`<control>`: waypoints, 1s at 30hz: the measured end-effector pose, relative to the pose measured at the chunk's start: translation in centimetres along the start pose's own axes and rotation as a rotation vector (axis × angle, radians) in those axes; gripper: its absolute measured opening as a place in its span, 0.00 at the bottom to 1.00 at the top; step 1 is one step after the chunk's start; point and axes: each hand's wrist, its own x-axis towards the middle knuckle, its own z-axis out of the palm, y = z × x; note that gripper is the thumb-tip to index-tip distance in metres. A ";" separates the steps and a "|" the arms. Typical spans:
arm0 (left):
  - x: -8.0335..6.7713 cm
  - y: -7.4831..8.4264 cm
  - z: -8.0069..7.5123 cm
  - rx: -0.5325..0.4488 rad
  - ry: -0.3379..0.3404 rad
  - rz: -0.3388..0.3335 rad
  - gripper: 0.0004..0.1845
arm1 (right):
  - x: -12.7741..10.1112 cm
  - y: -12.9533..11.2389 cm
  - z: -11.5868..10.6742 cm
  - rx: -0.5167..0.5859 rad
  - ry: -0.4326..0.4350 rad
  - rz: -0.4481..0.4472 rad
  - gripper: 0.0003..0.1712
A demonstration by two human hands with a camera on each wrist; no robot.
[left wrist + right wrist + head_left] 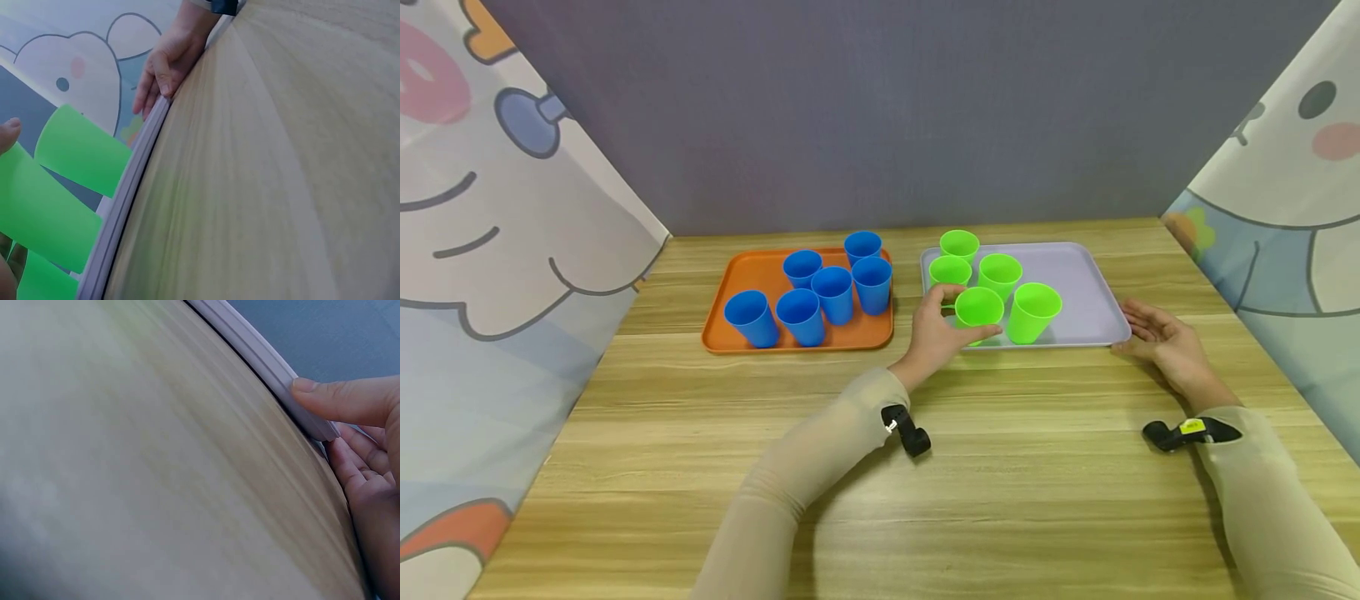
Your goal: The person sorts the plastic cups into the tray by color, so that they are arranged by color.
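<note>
Green cup at front left of lilac tray, left hand curled round it, thumb and fingers wrapping its sides. Four more green cups stand close around it on same tray. Right hand relaxed, fingers fairly straight, thumb touching tray's near right corner. Orange tray just left, apart, holding six blue cups. Both trays on wooden surface. Cartoon-print curtains at both sides.
</note>
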 end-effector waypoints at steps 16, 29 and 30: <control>0.2 -0.8 0.5 0.046 0.036 -0.017 0.37 | 0.0 0.0 0.2 0.030 -0.001 -0.013 0.44; 0.3 -0.6 0.5 0.048 -0.001 -0.010 0.36 | -0.1 -0.1 0.3 0.039 0.001 -0.016 0.43; 0.3 -0.6 0.5 0.051 -0.003 -0.015 0.36 | -0.1 -0.1 0.3 0.040 0.001 -0.016 0.42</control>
